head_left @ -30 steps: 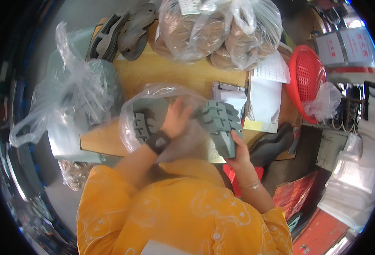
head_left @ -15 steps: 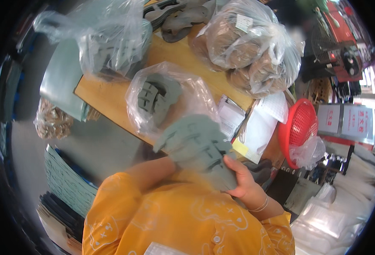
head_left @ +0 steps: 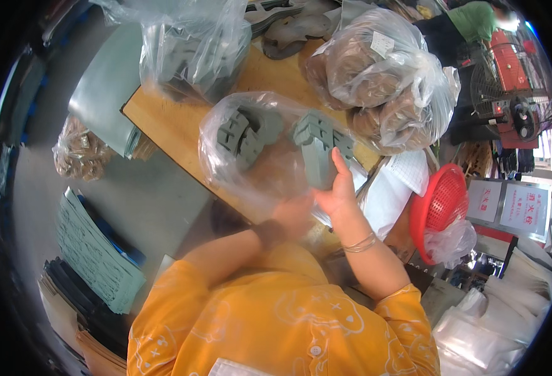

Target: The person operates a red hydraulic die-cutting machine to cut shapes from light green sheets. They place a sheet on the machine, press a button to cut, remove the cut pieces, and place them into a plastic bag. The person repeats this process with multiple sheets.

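Observation:
My right hand (head_left: 338, 190) is closed on a stack of grey-green die-cut pieces (head_left: 317, 156), with notches and slots along its upper end. The thumb lies along the stack's right side. The stack is at the right part of a clear plastic bag (head_left: 216, 175) lying on the table; whether it is fully inside the film, I cannot tell. Another stack of similar grey-green pieces (head_left: 231, 133) is inside the bag's left part. At the near edge of this bag, my left hand (head_left: 290, 216) is smeared by motion, and its fingers cannot be made out.
Full clear bags stand on the wooden table (head_left: 163, 122): one of grey pieces (head_left: 191, 66) at left, one of brown pieces (head_left: 366, 78) at right. Papers (head_left: 385, 194) and a red plastic basket (head_left: 442, 207) are to the right. A person in green (head_left: 473, 22) is beyond.
The grey-green stack has moved from in front of my body up to the bag, tilting more upright in my right hand. My left hand has come out from beneath it to the bag's near edge.

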Motion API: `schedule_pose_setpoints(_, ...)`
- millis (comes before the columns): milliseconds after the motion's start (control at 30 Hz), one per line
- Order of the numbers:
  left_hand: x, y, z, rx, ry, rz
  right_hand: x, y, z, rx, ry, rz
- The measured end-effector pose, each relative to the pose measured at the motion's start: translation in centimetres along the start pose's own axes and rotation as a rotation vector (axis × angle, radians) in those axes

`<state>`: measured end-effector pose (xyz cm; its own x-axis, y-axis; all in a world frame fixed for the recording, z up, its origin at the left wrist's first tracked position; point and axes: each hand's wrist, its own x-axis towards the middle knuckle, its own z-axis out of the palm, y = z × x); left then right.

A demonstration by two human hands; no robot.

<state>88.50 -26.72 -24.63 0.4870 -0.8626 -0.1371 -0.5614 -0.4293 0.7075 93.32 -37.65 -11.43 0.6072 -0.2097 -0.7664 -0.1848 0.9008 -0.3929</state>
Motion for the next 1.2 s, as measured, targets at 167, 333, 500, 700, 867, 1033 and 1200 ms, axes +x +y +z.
schedule_pose_setpoints(167, -1.3, -2.4, 5.2, 0.262, -0.172, 0.154, 4.8, 7.7, -3.8, 0.212, 0.013, -0.109)
schedule_pose_setpoints(333, -5.6, -5.0, 3.7, 0.102, -0.732, 0.26, 8.0, 14.4, -8.3, 0.035, 0.172, 0.043)
schedule_pose_setpoints(500, -3.3, -2.5, -10.7, -0.144, -1.082, 0.368, 7.0, 14.2, -10.8, -1.244, -0.286, -0.417)
schedule_pose_setpoints(700, 10.4, -4.9, -24.7, -0.164, -0.361, 0.034, 2.2, 9.3, -6.9, 0.113, -0.016, 0.224)
schedule_pose_setpoints(867, 17.8, -5.2, -19.5, 0.453, -0.544, 0.279, 1.1, 7.1, -3.6, -0.187, -0.012, -0.138)
schedule_pose_setpoints(1033, 19.2, -6.3, -16.7, 0.411, -0.169, 0.523, 6.0, 8.2, -6.4, -0.573, 0.21, -0.291)
schedule_pose_setpoints(1200, 21.3, -8.3, -15.8, 0.332, -0.626, 0.396, 7.3, 10.6, -6.4, -0.613, 0.332, -0.486)
